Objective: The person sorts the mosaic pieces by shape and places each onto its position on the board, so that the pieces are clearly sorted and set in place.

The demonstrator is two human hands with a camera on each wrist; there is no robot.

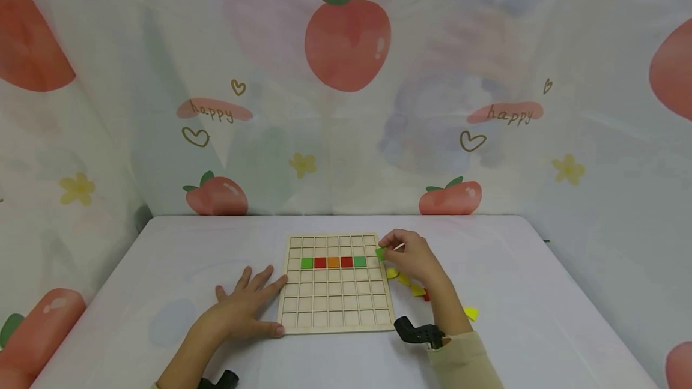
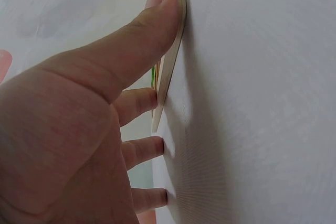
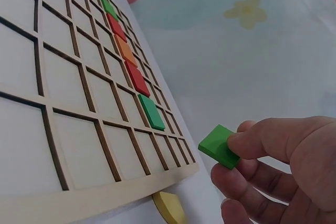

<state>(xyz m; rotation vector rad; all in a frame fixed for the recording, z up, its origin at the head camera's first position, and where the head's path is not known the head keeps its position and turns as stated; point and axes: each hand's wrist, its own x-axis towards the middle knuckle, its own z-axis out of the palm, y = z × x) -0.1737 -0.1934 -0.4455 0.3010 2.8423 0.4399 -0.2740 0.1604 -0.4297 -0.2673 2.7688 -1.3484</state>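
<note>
One green tile (image 3: 214, 142) is pinched between the thumb and fingers of the right hand (image 1: 411, 256), raised clear of the board (image 3: 105, 196) and just beside its right edge. A loose pinch could let the tile twist or drop. If lowered askew, it could catch on the board's dividers (image 3: 48, 105). Overreach could dislodge the row of five tiles (image 1: 333, 262) in the board's upper part. The left hand (image 1: 243, 311), fingers spread, touches the board's left edge; uneven pressure could slide the board. Yellow pieces (image 1: 417, 290) and a partly hidden red piece (image 1: 427, 296) lie right of the board; a low right forearm (image 1: 447, 304) could scatter them.
</note>
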